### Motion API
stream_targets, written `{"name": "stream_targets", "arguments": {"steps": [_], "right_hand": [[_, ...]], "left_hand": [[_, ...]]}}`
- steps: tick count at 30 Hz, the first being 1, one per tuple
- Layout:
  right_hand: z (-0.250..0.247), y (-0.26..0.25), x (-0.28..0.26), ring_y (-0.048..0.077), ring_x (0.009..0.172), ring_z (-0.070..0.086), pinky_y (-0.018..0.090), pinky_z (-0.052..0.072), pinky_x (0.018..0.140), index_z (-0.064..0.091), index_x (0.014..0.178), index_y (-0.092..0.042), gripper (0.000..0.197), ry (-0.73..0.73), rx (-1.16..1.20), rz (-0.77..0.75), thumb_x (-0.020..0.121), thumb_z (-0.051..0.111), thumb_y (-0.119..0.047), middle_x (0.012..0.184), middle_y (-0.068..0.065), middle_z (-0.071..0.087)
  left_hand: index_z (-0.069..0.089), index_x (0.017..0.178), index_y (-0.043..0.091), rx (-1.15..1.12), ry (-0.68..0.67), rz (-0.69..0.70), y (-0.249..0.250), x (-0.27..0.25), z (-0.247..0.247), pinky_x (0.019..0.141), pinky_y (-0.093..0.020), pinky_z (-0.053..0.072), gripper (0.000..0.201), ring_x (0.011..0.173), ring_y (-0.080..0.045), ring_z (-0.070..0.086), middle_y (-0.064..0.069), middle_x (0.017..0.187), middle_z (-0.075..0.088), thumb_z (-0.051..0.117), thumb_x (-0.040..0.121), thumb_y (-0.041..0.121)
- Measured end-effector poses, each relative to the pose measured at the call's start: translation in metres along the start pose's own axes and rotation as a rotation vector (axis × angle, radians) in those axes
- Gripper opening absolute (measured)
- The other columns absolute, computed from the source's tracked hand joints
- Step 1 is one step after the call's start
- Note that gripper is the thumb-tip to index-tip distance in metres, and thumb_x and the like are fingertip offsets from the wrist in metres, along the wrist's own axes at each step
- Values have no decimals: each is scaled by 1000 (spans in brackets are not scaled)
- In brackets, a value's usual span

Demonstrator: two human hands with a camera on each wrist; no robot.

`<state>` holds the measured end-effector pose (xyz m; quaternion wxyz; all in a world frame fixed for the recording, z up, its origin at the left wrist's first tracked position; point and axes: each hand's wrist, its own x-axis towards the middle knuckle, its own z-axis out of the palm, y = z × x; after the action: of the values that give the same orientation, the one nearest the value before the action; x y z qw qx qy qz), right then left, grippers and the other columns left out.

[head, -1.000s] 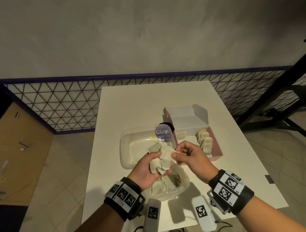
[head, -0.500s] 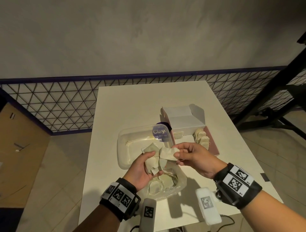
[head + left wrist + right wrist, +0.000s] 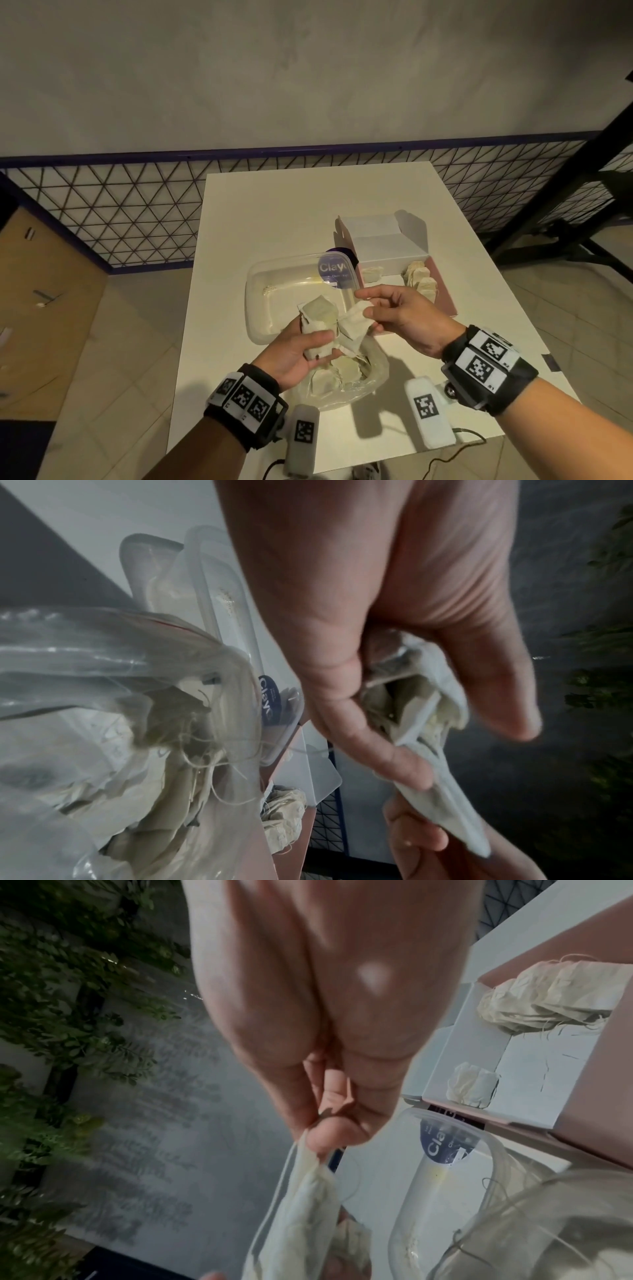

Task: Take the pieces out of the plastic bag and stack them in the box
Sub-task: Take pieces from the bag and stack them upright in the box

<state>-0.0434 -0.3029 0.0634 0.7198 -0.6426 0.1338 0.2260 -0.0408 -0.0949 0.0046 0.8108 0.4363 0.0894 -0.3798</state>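
My left hand [image 3: 313, 344] grips a bunch of pale tea bags [image 3: 317, 313] just above the open plastic bag [image 3: 346, 383], which lies at the table's near edge with more tea bags inside. To its right, my right hand [image 3: 367, 310] pinches one tea bag [image 3: 354, 320] that still touches the bunch. In the left wrist view the left hand's fingers [image 3: 359, 739] curl round the tea bags [image 3: 421, 704]. In the right wrist view thumb and finger of the right hand [image 3: 320, 1137] pinch the tea bag's [image 3: 308, 1199] top edge. The pink box [image 3: 443, 291] behind my right hand holds a row of tea bags [image 3: 421, 282].
A clear plastic container [image 3: 260, 301] with a blue-labelled lid [image 3: 334, 269] stands left of the box, behind my hands. The box's white flap [image 3: 376, 236] stands open at the back. The white table [image 3: 308, 205] ends close behind at a mesh fence [image 3: 102, 212].
My right hand has drawn one tea bag a little to the right out of the bunch. The left hand keeps its grip and has sunk slightly toward the bag.
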Motion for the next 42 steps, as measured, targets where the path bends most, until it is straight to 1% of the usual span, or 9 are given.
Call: {"name": "stream_targets", "arguments": {"steps": [6,8,10,13,19,26,31,37,42], "right_hand": [[-1,-9,-2,10,48,49,22,45,54,61,113,-6,34,15,-8,-35,84,58,11,64,0,60],[-7,-11,-6,20,61,53,24,50,58,60,116,-9,39,12,-107,-35,81,62,8,77,7,62],[-13,-12,-10,27,71,55,29,54,65,60,115,-14,41,33,-246,-31,79,67,5,84,9,61],[-18,-14,-17,19,62,57,23,53,59,60,112,-14,40,79,-337,-49,77,70,2,73,5,61],[-20,-20,-20,12,65,56,14,48,57,66,99,-5,20,135,-409,-132,81,67,3,69,4,60],[-8,-33,-32,10,62,56,21,48,64,70,84,-1,8,-104,-330,-114,77,70,1,70,8,63],[4,-28,-21,10,60,55,19,47,60,70,84,-6,7,-166,-365,-89,78,71,-3,65,1,64],[31,-14,-3,4,54,51,16,40,55,69,90,-5,10,-278,-461,-66,80,71,-7,58,-11,61],[49,2,7,6,51,53,18,46,50,68,84,-7,5,-21,-335,-119,80,71,-4,63,1,61]], "left_hand": [[60,107,14,95,61,73,5,3,9,75,-37,54,47,89,-24,69,-9,95,72,70,67,-8],[61,105,13,71,70,95,8,1,5,65,-34,55,40,84,-24,70,-10,92,72,63,75,-14],[60,107,10,45,87,110,11,0,-1,68,-36,55,41,90,-27,69,-14,96,71,65,73,-12],[57,114,9,-21,152,147,15,3,-8,82,-41,51,50,98,-28,65,-14,101,68,69,68,-7],[54,104,14,-112,291,234,23,9,-13,76,-34,48,35,96,-24,62,-9,98,65,57,80,-12],[51,122,-3,-68,501,242,27,15,-42,66,-25,57,43,103,-25,59,-15,114,59,60,80,-8],[49,128,-1,-14,381,174,23,16,-35,99,-49,47,50,116,-36,58,-22,126,60,65,80,-5],[53,122,1,88,238,170,17,18,-5,91,-51,52,44,110,-39,62,-21,116,65,69,81,3],[45,129,-8,-74,176,133,9,15,12,76,-46,57,52,98,-39,66,-34,119,59,67,84,6]]}}
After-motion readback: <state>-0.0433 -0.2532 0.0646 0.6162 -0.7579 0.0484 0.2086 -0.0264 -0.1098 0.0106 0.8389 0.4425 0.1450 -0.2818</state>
